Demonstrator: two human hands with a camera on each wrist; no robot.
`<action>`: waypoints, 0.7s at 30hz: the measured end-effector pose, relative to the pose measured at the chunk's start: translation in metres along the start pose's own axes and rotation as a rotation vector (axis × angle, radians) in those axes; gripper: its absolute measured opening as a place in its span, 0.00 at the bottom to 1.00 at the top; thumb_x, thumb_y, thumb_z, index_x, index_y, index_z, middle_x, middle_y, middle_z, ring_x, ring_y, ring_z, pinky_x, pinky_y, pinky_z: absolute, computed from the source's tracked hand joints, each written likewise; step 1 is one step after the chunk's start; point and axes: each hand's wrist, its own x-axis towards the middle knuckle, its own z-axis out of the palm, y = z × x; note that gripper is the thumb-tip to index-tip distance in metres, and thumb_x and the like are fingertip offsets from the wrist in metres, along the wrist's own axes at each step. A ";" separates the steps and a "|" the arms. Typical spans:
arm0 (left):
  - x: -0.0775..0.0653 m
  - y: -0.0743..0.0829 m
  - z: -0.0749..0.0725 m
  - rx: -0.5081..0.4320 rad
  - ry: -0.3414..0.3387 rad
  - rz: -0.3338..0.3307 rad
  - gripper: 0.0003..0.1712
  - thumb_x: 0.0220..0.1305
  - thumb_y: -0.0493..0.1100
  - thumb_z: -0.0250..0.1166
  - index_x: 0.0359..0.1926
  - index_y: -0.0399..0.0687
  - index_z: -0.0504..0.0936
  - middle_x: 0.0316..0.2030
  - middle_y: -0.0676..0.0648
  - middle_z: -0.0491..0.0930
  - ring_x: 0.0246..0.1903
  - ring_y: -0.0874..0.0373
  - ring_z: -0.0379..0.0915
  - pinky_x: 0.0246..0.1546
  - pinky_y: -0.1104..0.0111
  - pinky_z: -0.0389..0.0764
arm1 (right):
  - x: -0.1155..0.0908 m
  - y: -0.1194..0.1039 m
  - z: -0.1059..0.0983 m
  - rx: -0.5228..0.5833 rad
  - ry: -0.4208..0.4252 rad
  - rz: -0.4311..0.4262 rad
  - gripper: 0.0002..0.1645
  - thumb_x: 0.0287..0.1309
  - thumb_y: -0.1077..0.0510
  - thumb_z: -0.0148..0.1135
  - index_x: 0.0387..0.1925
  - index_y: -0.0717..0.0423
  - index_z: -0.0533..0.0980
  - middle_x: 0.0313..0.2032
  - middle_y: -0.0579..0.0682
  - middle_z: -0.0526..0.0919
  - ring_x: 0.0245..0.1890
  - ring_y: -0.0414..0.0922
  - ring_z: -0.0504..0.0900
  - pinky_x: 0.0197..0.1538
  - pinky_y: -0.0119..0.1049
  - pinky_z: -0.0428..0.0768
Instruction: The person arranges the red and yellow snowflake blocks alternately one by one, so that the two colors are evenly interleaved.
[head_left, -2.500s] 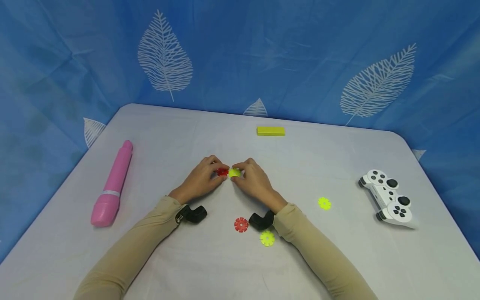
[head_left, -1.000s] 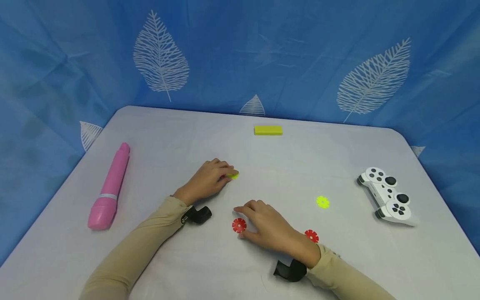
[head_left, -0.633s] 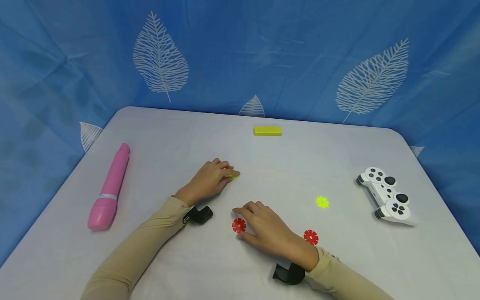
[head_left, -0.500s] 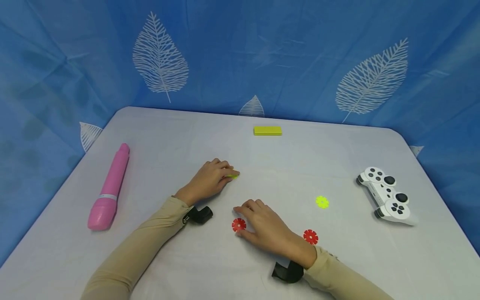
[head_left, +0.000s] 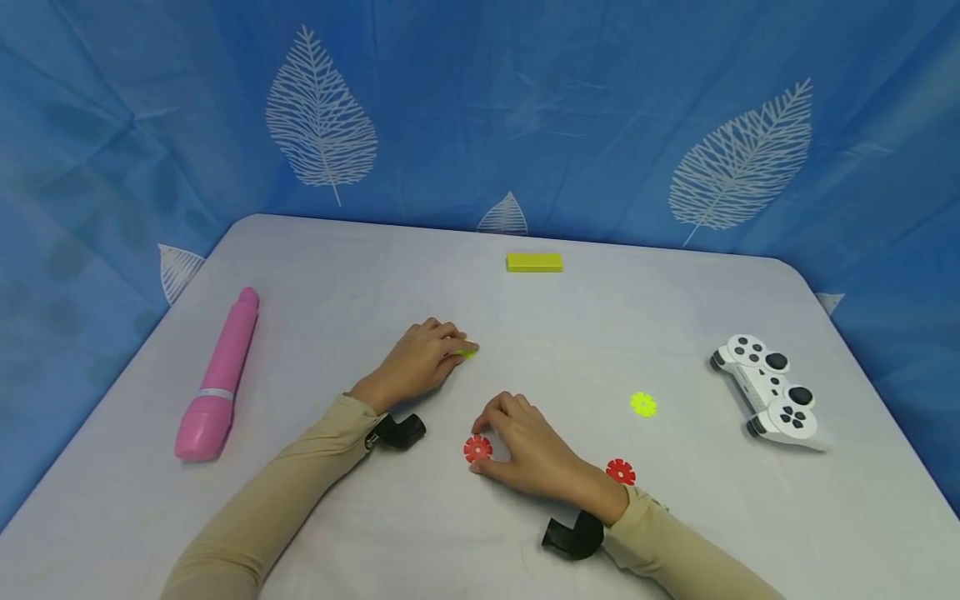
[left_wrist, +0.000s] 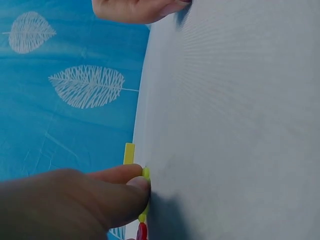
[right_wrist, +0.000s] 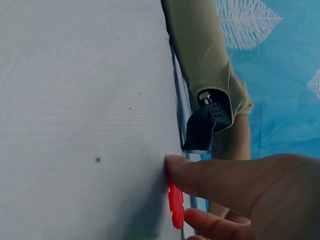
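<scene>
Toward the middle of the table, my left hand (head_left: 420, 358) pinches a yellow notched plastic disc (head_left: 467, 353) between thumb and index finger. In the left wrist view a red notched disc (left_wrist: 142, 231) adjoins the yellow disc (left_wrist: 144, 216), partly hidden by the hand. Nearer to me, my right hand (head_left: 532, 450) has its thumb and index finger at opposite edges of another red notched disc (head_left: 477, 450) lying on the tablecloth. The right wrist view has this red disc (right_wrist: 176, 205) between thumb and finger.
Another red disc (head_left: 620, 472) lies beside my right wrist, and a yellow disc (head_left: 643, 405) farther right. A white game controller (head_left: 772, 392) is on the right, a pink microphone-shaped object (head_left: 219, 375) on the left, and a yellow block (head_left: 534, 263) at the back.
My right hand has left the joined discs, come nearer to me, and brought its index finger and thumb in on the red disc. My left hand has kept the yellow one.
</scene>
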 end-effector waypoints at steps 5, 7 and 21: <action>-0.001 -0.001 0.001 0.001 -0.001 -0.003 0.15 0.60 0.41 0.60 0.48 0.56 0.81 0.45 0.49 0.79 0.44 0.54 0.71 0.41 0.60 0.72 | -0.001 0.000 0.002 0.025 0.005 0.011 0.18 0.42 0.49 0.70 0.36 0.49 0.75 0.42 0.44 0.70 0.43 0.40 0.66 0.47 0.39 0.67; -0.001 -0.001 0.001 0.000 -0.001 -0.003 0.15 0.60 0.41 0.60 0.48 0.56 0.81 0.45 0.49 0.79 0.45 0.53 0.71 0.41 0.59 0.72 | -0.001 -0.001 0.003 0.041 0.009 0.017 0.17 0.43 0.50 0.70 0.35 0.50 0.75 0.42 0.44 0.70 0.44 0.41 0.67 0.48 0.40 0.67; -0.001 0.000 0.001 -0.020 0.003 -0.002 0.15 0.59 0.40 0.61 0.48 0.55 0.81 0.45 0.49 0.79 0.44 0.53 0.70 0.42 0.60 0.72 | -0.002 -0.005 0.006 0.176 -0.023 -0.034 0.16 0.46 0.61 0.67 0.38 0.52 0.71 0.33 0.42 0.76 0.35 0.36 0.74 0.42 0.30 0.72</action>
